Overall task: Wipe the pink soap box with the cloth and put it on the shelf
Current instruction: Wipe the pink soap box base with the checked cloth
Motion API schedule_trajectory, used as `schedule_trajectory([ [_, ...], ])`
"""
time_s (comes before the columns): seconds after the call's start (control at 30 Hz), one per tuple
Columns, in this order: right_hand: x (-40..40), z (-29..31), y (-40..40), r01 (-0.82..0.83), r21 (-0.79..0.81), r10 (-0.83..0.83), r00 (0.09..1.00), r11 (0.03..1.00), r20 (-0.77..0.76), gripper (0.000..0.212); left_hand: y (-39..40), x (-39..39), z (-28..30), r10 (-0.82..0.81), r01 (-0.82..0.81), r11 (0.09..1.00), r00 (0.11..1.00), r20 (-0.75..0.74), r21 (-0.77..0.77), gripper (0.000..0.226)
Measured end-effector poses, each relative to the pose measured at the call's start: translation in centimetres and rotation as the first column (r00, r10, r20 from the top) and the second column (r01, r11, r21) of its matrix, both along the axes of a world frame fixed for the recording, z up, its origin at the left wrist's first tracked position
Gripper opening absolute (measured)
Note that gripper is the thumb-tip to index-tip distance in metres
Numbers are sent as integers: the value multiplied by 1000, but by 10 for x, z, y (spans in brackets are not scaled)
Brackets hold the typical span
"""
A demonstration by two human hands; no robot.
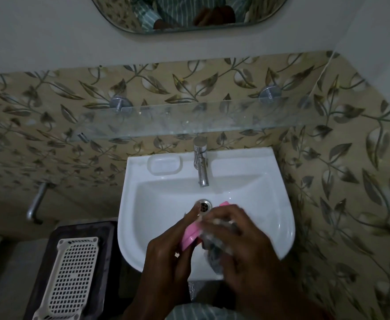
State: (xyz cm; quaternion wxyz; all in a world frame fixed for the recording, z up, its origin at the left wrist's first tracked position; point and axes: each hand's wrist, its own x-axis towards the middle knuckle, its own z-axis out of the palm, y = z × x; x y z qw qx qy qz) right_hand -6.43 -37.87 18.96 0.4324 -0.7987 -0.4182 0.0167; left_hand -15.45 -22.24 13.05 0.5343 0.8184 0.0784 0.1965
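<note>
1. Head view: both hands work above the white sink (279,181), over the basin just on the near side of the drain (203,206).
2. Left hand (166,255) grips the pink soap box (190,235); its fingers curl around the left side of the box, with one fingertip reaching up beside the drain.
3. The pink soap box is held in the air over the basin, tilted; only its left edge and a small pink corner at the upper right show, the rest is covered by the right hand and the cloth.
4. Right hand (242,245) holds the cloth (214,250), a dark, bunched piece blurred in the frame, pressed against the top of the soap box.
5. The glass shelf (189,121) is fixed to the leaf-patterned tiled wall (350,169) above the sink, on two round metal brackets; the soap box is well below it.
6. A chrome tap (202,162) stands at the back of the sink, with a moulded soap recess (164,166) to its left.
7. Left of the sink, a white perforated basket (71,278) lies on a dark stand (106,250).
8. A mirror (189,12) hangs at the top, showing a striped sleeve.
</note>
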Motion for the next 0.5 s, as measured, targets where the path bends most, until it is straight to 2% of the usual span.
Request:
schedule_trajectory([
  [0.07, 19, -2, -10, 154, -38, -155, 988, 987, -25, 46, 1, -3, -2, 23, -23, 1000, 1000, 6, 9, 50],
  [0.1, 22, -2, -11, 181, -52, -183, 983, 982, -35, 46, 1, -3, -3, 23, -23, 999, 1000, 3, 25, 51],
  [0.17, 11, -1, -6, 150, -42, -150, 989, 988, -10, 44, 0, -1, -4, -6, 6, 1000, 1000, 1, 3, 52],
  [0.27, -9, -1, -1, 87, 34, -88, 995, 996, 47, 38, -3, 0, -7, -53, 55, 992, 998, 14, -112, 50],
  [0.33, 3, -6, -6, 163, 33, -164, 986, 986, 39, 39, -3, -1, -11, -42, 43, 993, 999, 11, -112, 49],
  [0.4, 18, -13, -14, 262, 19, -262, 965, 965, -26, 44, -2, -4, -13, -23, 26, 992, 999, 23, -128, 46],
  [0.5, 22, -24, -20, 316, 84, -299, 939, 945, -171, 41, -2, -2, -11, -17, 27, 986, 998, 61, -162, 44],
])
